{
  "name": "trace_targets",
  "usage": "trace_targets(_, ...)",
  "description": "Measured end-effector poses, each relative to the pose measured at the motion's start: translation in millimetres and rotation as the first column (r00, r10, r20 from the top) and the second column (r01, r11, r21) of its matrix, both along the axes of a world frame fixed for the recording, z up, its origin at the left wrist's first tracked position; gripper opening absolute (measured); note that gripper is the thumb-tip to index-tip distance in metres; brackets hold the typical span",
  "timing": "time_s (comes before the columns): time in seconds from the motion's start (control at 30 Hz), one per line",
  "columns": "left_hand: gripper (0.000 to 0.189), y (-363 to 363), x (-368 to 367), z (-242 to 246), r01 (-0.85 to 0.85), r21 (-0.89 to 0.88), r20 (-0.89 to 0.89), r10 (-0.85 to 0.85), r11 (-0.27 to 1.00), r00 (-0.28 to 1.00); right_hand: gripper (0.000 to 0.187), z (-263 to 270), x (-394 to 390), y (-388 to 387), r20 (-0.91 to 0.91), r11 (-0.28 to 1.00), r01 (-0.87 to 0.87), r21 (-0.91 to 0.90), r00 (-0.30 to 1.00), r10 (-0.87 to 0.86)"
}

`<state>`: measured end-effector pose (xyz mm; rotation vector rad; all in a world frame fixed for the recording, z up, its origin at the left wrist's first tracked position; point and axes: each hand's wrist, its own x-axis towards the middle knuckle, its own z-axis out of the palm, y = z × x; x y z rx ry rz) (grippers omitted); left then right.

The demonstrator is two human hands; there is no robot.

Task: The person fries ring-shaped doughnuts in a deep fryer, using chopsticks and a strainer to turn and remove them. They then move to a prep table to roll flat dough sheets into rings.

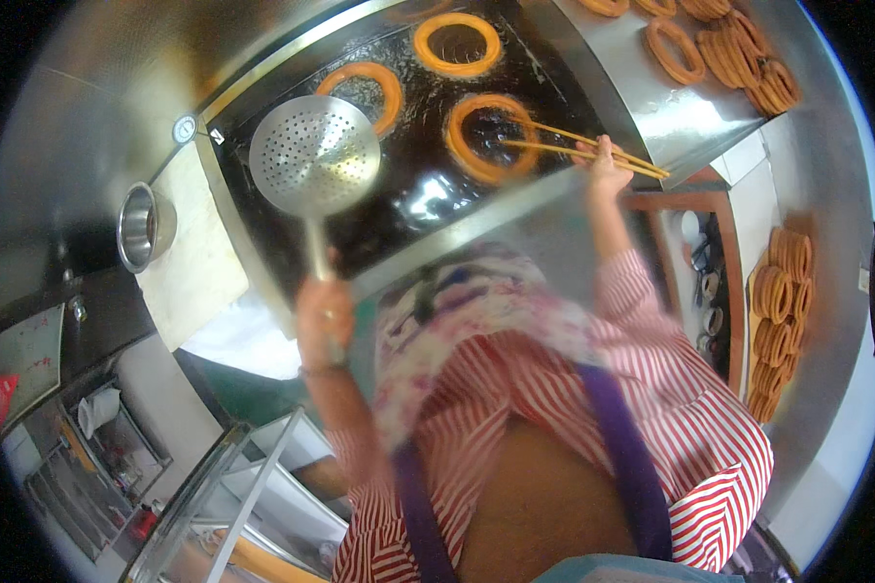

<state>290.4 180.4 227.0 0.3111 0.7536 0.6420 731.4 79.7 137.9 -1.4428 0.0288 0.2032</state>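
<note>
My left hand (326,313) grips the handle of a round perforated metal skimmer (315,156), held over the left side of a wide fryer of dark oil (423,138). My right hand (604,167) holds a pair of long chopsticks (576,148). Their tips reach a ring of fried dough (458,146) floating near the front of the oil. A second fried dough ring (424,45) floats further back, and a third fried dough ring (390,91) is partly hidden behind the skimmer.
Fried rings (729,55) are heaped on the metal counter (663,124) at the right. More stacked rings (776,306) stand lower right. At the left are a steel bowl (138,227) and a dial thermometer (184,128) by the fryer corner. The fryer's metal rim (474,222) crosses before me.
</note>
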Motion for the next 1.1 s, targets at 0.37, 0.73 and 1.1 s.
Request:
trace_targets(0.37,0.034,-14,-20,0,-0.136,-0.098,-0.029,0.134,0.986,0.991,0.02,-7,-36,37,-0.109,0.975,-0.218,-0.038,0.971,0.213)
trace_targets(0.73,0.036,-28,-38,21,-0.274,-0.116,-0.116,0.261,0.955,0.958,0.02,-28,-49,83,-0.13,0.895,-0.446,0.015,0.886,0.444)
trace_targets(1.1,0.036,-42,-62,29,-0.369,-0.083,-0.095,0.362,0.926,0.927,0.023,-60,-48,125,-0.419,0.705,-0.651,0.282,0.578,0.701)
